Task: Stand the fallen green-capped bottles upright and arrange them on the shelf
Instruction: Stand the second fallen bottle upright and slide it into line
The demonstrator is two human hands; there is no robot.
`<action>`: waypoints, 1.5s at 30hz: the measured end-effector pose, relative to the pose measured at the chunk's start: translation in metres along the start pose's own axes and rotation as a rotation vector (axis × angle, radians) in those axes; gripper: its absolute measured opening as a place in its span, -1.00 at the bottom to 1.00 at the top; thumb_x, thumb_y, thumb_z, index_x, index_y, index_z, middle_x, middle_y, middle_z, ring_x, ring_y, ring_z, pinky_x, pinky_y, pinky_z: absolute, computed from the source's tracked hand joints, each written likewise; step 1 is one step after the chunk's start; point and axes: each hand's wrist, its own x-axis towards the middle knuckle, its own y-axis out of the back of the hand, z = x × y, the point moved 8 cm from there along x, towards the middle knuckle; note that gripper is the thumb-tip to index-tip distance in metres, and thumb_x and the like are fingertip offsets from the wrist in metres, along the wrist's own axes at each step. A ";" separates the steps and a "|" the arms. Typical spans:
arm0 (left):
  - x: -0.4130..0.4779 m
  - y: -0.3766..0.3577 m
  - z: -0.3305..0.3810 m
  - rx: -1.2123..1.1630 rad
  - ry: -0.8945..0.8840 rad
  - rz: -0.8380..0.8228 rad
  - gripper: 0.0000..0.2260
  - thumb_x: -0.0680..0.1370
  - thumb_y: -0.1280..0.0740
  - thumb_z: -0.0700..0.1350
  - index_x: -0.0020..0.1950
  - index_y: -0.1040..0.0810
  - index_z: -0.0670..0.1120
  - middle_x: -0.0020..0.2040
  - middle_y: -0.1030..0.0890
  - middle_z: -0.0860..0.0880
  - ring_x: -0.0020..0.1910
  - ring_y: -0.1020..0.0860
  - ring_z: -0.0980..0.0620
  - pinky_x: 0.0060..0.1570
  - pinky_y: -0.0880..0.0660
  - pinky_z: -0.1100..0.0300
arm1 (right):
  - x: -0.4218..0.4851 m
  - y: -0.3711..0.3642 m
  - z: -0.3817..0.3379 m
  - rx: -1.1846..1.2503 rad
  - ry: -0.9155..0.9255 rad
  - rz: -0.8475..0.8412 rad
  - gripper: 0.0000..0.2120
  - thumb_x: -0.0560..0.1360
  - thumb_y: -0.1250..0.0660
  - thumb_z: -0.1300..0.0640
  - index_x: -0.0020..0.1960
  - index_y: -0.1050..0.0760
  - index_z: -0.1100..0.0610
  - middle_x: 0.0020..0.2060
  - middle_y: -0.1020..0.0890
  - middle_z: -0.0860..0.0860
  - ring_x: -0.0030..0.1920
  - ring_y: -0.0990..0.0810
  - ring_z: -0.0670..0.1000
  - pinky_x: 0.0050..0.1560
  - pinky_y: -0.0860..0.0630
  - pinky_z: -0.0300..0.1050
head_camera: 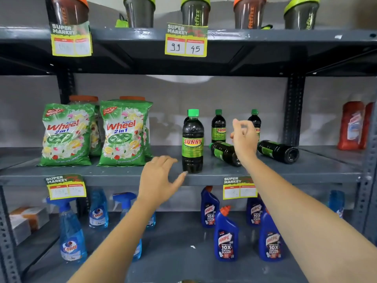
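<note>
Sunny bottles and lie fallen toward the middle shelf's right end while our left hand and right hand hover open, empty, beside the upright front-edge bottle.

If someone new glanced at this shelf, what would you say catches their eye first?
Probably the two bare hands reaching in: the left hand beside an upright dark green-capped Sunny bottle at the middle shelf's front, the right hand over a fallen dark bottle. Another toppled bottle lies further right.
</note>
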 end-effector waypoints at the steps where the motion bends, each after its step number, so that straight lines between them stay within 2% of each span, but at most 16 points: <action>1: -0.002 0.004 0.020 -0.031 -0.039 0.089 -0.70 0.51 -0.32 0.11 0.00 -0.61 -0.11 -0.08 -0.62 -0.04 -0.11 -0.54 -0.09 -0.15 -0.49 -0.02 | 0.011 0.005 0.002 -0.056 0.016 -0.003 -0.75 0.56 -0.25 -0.08 0.02 -0.49 0.10 -0.32 -0.60 0.09 -0.27 -0.57 0.01 -0.17 -0.51 -0.04; 3: 0.002 -0.003 0.061 -0.107 -0.118 0.084 -0.77 0.55 -0.26 0.02 -0.10 -0.61 -0.11 -0.18 -0.60 -0.01 -0.19 -0.53 -0.05 -0.26 -0.50 -0.01 | 0.028 0.008 0.010 -0.239 0.012 -0.063 -0.79 0.56 -0.26 0.01 0.04 -0.51 0.14 -0.27 -0.57 -0.03 -0.20 -0.55 0.00 -0.19 -0.42 -0.10; 4: 0.007 -0.014 0.079 -0.133 -0.151 0.039 -0.75 0.56 -0.24 0.02 -0.08 -0.61 -0.12 -0.15 -0.61 -0.02 -0.15 -0.54 -0.04 -0.24 -0.52 0.01 | 0.036 0.007 0.018 -0.339 0.001 -0.111 -0.81 0.55 -0.27 0.04 0.04 -0.51 0.14 -0.21 -0.57 -0.03 -0.16 -0.54 0.01 -0.18 -0.38 -0.12; 6: 0.017 -0.043 0.103 -0.139 -0.173 -0.102 -0.65 0.57 -0.21 0.08 0.14 -0.58 -0.15 0.10 -0.62 -0.06 0.08 -0.54 -0.05 0.02 -0.53 0.06 | 0.048 0.001 0.035 -0.483 -0.034 -0.227 -0.84 0.52 -0.27 0.08 0.01 -0.52 0.13 -0.12 -0.60 0.03 -0.07 -0.57 0.08 -0.16 -0.39 -0.10; 7: 0.020 -0.060 0.108 -0.117 -0.168 -0.208 -0.57 0.58 -0.20 0.11 0.29 -0.50 -0.16 0.26 -0.55 -0.08 0.23 -0.48 -0.06 0.19 -0.43 0.08 | 0.051 -0.004 0.042 -0.533 -0.060 -0.287 -0.83 0.51 -0.28 0.07 0.00 -0.53 0.14 -0.08 -0.61 0.08 -0.01 -0.59 0.13 -0.12 -0.45 -0.07; 10: 0.018 -0.100 0.110 0.024 -0.148 -0.417 -0.47 0.61 -0.14 0.14 0.48 -0.27 -0.15 0.45 -0.37 -0.10 0.42 -0.29 -0.05 0.39 -0.16 0.13 | 0.054 -0.021 0.059 -0.681 -0.104 -0.489 -0.59 0.52 -0.31 -0.12 0.12 -0.54 0.22 0.07 -0.62 0.17 0.11 -0.58 0.22 0.02 -0.48 -0.02; 13: 0.016 -0.106 0.110 0.123 -0.142 -0.389 -0.49 0.63 -0.08 0.14 0.49 -0.26 -0.12 0.46 -0.36 -0.09 0.43 -0.29 -0.03 0.40 -0.17 0.12 | 0.048 -0.037 0.071 -0.806 -0.161 -0.676 -0.35 0.47 -0.27 -0.32 0.26 -0.48 0.21 0.19 -0.57 0.17 0.17 -0.55 0.21 0.00 -0.42 -0.08; 15: 0.015 -0.106 0.111 0.136 -0.137 -0.372 -0.50 0.63 -0.08 0.14 0.48 -0.27 -0.12 0.45 -0.37 -0.08 0.42 -0.30 -0.03 0.40 -0.19 0.10 | 0.045 -0.044 0.077 -0.860 -0.194 -0.742 -0.20 0.35 -0.28 -0.44 0.30 -0.46 0.17 0.23 -0.56 0.17 0.18 -0.55 0.20 0.08 -0.47 -0.06; 18: 0.013 -0.106 0.110 0.138 -0.121 -0.366 -0.50 0.63 -0.06 0.15 0.48 -0.27 -0.11 0.45 -0.37 -0.08 0.42 -0.31 -0.03 0.40 -0.20 0.09 | 0.045 -0.051 0.085 -0.930 -0.220 -0.738 -0.09 0.13 -0.33 -0.51 0.27 -0.49 0.09 0.17 -0.60 0.10 0.12 -0.59 0.18 0.12 -0.53 0.00; 23: 0.013 -0.105 0.110 0.116 -0.117 -0.352 -0.50 0.63 -0.06 0.15 0.47 -0.28 -0.10 0.45 -0.38 -0.07 0.41 -0.31 -0.02 0.40 -0.20 0.10 | 0.052 -0.041 0.084 -0.830 -0.269 -0.570 -0.34 0.25 -0.52 -0.23 0.16 -0.48 0.17 0.06 -0.60 0.09 0.03 -0.60 0.14 -0.10 -0.51 -0.09; 26: 0.013 -0.104 0.109 0.098 -0.112 -0.339 -0.51 0.62 -0.07 0.15 0.46 -0.30 -0.10 0.43 -0.40 -0.06 0.40 -0.33 -0.02 0.39 -0.22 0.09 | 0.054 -0.032 0.091 -0.653 -0.295 -0.420 -0.43 0.30 -0.49 -0.25 0.06 -0.47 0.16 0.03 -0.60 0.11 0.02 -0.59 0.16 -0.12 -0.49 -0.08; 30: 0.012 -0.103 0.110 0.096 -0.134 -0.302 -0.49 0.59 -0.05 0.16 0.42 -0.37 -0.11 0.37 -0.48 -0.08 0.34 -0.41 -0.04 0.35 -0.29 0.08 | 0.055 -0.033 0.096 -0.490 -0.241 -0.304 -0.36 0.33 -0.44 -0.31 0.16 -0.45 0.15 0.09 -0.61 0.11 0.08 -0.58 0.19 -0.01 -0.55 0.02; 32: 0.013 -0.102 0.111 0.105 -0.142 -0.275 -0.49 0.58 -0.06 0.17 0.38 -0.42 -0.12 0.33 -0.51 -0.07 0.30 -0.45 -0.04 0.32 -0.32 0.08 | 0.055 -0.037 0.097 -0.376 -0.211 -0.309 -0.38 0.35 -0.47 -0.24 0.18 -0.34 0.14 0.12 -0.55 0.10 0.10 -0.56 0.17 0.06 -0.54 0.09; 35: 0.013 -0.101 0.112 0.100 -0.141 -0.249 -0.50 0.58 -0.09 0.16 0.37 -0.43 -0.12 0.32 -0.53 -0.07 0.28 -0.47 -0.05 0.30 -0.34 0.08 | 0.053 -0.040 0.098 -0.324 -0.162 -0.346 -0.38 0.41 -0.46 -0.15 0.23 -0.25 0.16 0.15 -0.47 0.09 0.12 -0.51 0.14 0.06 -0.46 0.01; 41: 0.013 -0.097 0.113 0.109 -0.153 -0.221 -0.54 0.57 -0.15 0.14 0.33 -0.48 -0.12 0.26 -0.57 -0.06 0.22 -0.52 -0.04 0.23 -0.40 0.09 | 0.052 -0.051 0.118 -0.293 -0.216 -0.457 -0.17 0.39 -0.48 -0.15 0.41 -0.04 0.10 0.28 -0.46 0.11 0.27 -0.46 0.16 0.29 -0.40 0.12; 45: 0.013 -0.096 0.113 0.100 -0.147 -0.226 -0.54 0.58 -0.16 0.14 0.35 -0.46 -0.11 0.28 -0.55 -0.06 0.24 -0.50 -0.03 0.26 -0.38 0.09 | 0.053 -0.055 0.123 -0.259 -0.245 -0.498 -0.13 0.40 -0.49 -0.11 0.44 0.02 0.07 0.31 -0.45 0.11 0.28 -0.46 0.15 0.31 -0.38 0.14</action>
